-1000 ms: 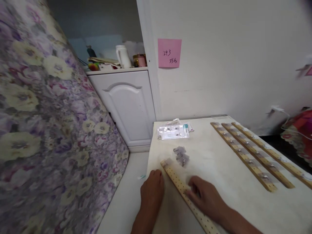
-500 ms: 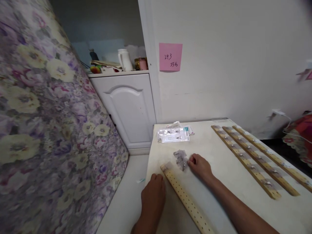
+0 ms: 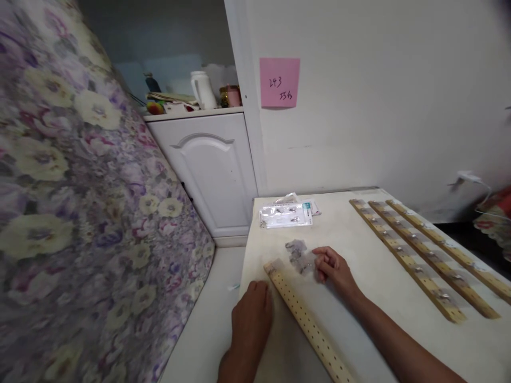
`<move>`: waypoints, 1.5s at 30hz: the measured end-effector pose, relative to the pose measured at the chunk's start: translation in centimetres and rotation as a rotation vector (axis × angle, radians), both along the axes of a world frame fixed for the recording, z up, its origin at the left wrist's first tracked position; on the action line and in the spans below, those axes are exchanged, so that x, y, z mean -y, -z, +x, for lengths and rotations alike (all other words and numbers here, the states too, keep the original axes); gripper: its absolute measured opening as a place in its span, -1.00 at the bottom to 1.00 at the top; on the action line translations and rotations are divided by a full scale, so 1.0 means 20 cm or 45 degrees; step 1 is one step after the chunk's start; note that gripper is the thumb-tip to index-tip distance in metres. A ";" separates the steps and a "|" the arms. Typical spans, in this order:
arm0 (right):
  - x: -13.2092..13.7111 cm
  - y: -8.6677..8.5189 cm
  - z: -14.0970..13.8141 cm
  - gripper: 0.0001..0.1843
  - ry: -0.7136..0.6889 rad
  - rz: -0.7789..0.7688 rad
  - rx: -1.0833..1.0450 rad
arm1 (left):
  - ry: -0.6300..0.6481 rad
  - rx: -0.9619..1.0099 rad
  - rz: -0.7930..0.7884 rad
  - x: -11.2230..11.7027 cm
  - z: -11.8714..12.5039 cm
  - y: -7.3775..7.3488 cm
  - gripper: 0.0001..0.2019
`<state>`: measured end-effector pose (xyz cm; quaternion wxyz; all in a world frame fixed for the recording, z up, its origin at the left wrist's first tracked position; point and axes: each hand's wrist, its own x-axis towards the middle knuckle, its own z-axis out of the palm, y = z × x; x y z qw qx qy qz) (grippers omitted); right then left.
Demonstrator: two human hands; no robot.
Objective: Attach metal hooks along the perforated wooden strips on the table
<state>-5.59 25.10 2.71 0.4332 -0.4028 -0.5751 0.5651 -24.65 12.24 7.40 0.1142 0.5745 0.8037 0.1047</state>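
Observation:
My left hand (image 3: pixel 252 314) rests on the table close to the left side of a wooden strip (image 3: pixel 305 319) with rows of small holes. Its fingers are curled in, and whatever they hold, if anything, is hidden. Near the strip's far end lies a small clear plastic piece (image 3: pixel 275 266). Just right of it is a loose pile of small clear packets (image 3: pixel 297 252) with shiny bits inside. My right hand (image 3: pixel 334 271) is at the pile's right edge, index finger and thumb bent toward it; what is between the fingertips is too small to make out.
Several clear blister packs (image 3: pixel 285 215) lie at the table's (image 3: pixel 335 218) back left. Three wooden strips (image 3: pixel 407 255) bearing small packets lie along the right. A floral curtain (image 3: pixel 91 213) hangs at left, beside a white cabinet (image 3: pixel 207 175). A pink note (image 3: pixel 279 82) is on the wall.
My right hand has shifted slightly right, with its index finger now more extended and a packet at the pile's edge. My left hand has hardly moved. The view has tilted a little.

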 end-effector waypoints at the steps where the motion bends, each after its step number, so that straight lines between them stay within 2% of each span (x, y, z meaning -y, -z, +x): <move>1: 0.04 0.00 -0.02 -0.71 -0.053 -0.036 -0.062 | 0.006 0.013 0.014 0.01 0.00 0.00 -0.79; 5: 0.19 0.02 -0.11 -0.74 -0.214 -0.118 -0.107 | 0.015 0.072 0.063 0.05 0.02 -0.01 -0.79; 8: 0.23 0.05 -0.14 -0.76 -0.229 -0.077 -0.022 | 0.021 0.099 0.063 0.06 0.03 0.00 -0.78; 17: 0.22 0.06 -0.18 -0.78 -0.179 0.073 0.271 | 0.067 0.121 0.004 0.10 0.06 0.04 -0.63; 22: 0.22 0.05 -0.18 -0.78 -0.157 0.108 0.387 | 0.127 0.130 -0.072 0.11 0.05 0.03 -0.56; 27: 0.22 0.04 -0.18 -0.77 -0.157 0.135 0.425 | 0.124 0.100 -0.149 0.10 0.05 0.05 -0.51; 33: 0.22 0.04 -0.18 -0.77 -0.151 0.144 0.433 | 0.129 0.069 -0.112 0.10 0.05 0.10 -0.51; 45: 0.23 0.03 -0.18 -0.76 -0.146 0.126 0.409 | 0.132 0.093 -0.047 0.11 0.07 0.09 -0.56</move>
